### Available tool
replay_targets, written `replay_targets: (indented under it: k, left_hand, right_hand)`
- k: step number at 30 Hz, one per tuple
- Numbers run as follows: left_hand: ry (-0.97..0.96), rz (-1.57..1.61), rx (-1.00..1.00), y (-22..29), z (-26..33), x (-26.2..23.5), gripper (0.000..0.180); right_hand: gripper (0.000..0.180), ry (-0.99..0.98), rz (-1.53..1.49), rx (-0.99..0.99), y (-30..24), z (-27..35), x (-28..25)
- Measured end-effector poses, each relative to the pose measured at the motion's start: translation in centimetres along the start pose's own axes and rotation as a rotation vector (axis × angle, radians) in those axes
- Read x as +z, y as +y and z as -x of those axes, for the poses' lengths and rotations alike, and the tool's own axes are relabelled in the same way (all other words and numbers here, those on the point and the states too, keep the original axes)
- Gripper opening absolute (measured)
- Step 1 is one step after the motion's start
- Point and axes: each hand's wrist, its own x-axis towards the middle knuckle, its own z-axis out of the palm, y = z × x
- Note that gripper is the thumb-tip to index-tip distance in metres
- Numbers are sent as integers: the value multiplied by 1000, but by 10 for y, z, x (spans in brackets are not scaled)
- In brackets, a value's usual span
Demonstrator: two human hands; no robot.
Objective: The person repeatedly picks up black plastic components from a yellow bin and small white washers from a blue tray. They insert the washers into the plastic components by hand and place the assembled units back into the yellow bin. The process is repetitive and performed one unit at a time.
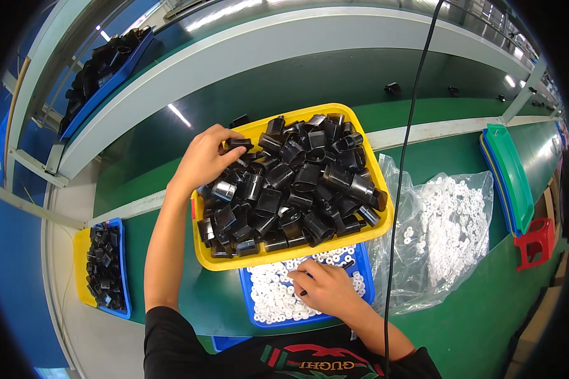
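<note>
My left hand (pixel 207 156) is at the upper left corner of a yellow tray (pixel 291 258) heaped with black plastic parts (pixel 306 177). Its thumb and fingers close round one short, black, hollow-looking part (pixel 240 144). Lower down, my right hand (pixel 327 289) is curled over a blue tray (pixel 368 287) full of small white plastic rings (pixel 273 294). A thin black stick-like tool (pixel 348 264) pokes out on both sides of that fist. The yellow tray overlaps the far edge of the blue one. Whether the tool touches a ring is hidden by my fingers.
Right of the trays lies a clear plastic bag (pixel 452 221) of white rings. A black cable (pixel 401 189) hangs across the view. More black parts fill a tray at lower left (pixel 125 278) and one at upper left (pixel 117 79). Stacked trays (pixel 511 180) and a red stool (pixel 537 243) are at right.
</note>
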Motion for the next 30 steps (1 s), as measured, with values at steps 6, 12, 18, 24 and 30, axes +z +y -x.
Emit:
replay_targets:
  k: [6,12,18,24,30]
  left_hand:
    - [304,628,-53,15,75,-9,30]
    - [192,1302,35,72,140,16,48]
    - [-276,2078,-126,82,182,52,62]
    - [-410,2351,-76,87,186,84,51]
    - [-283,2406,-39,83,191,108,62]
  right_hand:
    - [30,8,9,-3,1,-1,3]
    - [30,7,-11,-25,-2,-4,0]
    - [31,43,-22,-24,-3,-12,-2]
    - [27,91,-153,52,-11,-20,-17]
    - [26,105,-603,263,-19,-28,-45]
